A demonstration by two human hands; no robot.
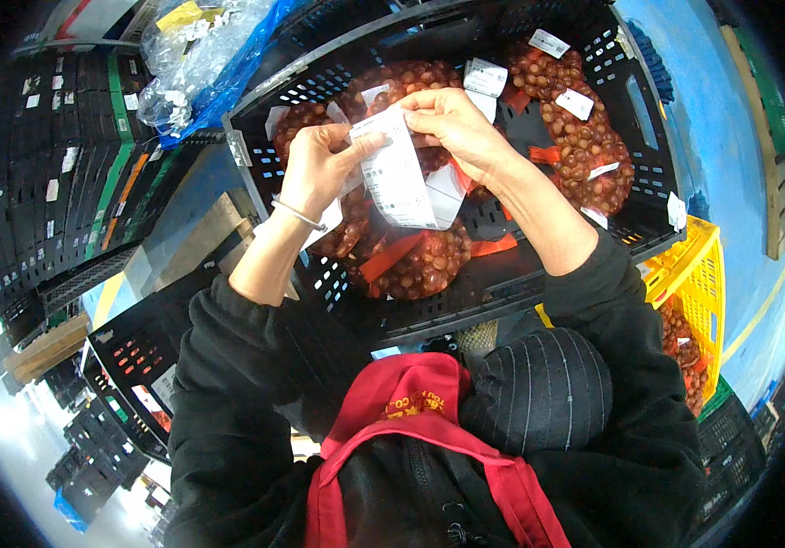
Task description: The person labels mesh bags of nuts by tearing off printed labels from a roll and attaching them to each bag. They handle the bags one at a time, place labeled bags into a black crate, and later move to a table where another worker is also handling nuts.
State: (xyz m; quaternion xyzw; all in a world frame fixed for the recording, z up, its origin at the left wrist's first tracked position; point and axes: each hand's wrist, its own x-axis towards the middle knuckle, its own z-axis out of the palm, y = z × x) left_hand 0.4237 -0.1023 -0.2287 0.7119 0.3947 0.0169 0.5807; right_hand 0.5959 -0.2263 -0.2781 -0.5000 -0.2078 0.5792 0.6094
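A strip of white printed labels (396, 181) hangs between my two hands over a black plastic crate (495, 291). My left hand (320, 161) pinches the strip's upper left edge between thumb and finger, and a bangle sits on that wrist. My right hand (451, 123) grips its top right corner. Beneath the strip lie net bags of small round brown produce (433, 264) with red bands. More such net bags (588, 151), bearing white labels, lie along the crate's right side. A folded stack of labels (485, 79) rests near the crate's far side.
Stacked black crates (36, 157) stand at the left, beside clear plastic bags in a blue liner (211, 96). A yellow crate (711, 274) holding more net bags is at the right. Another black crate (139, 356) stands at the lower left, near a wooden pallet (46, 349).
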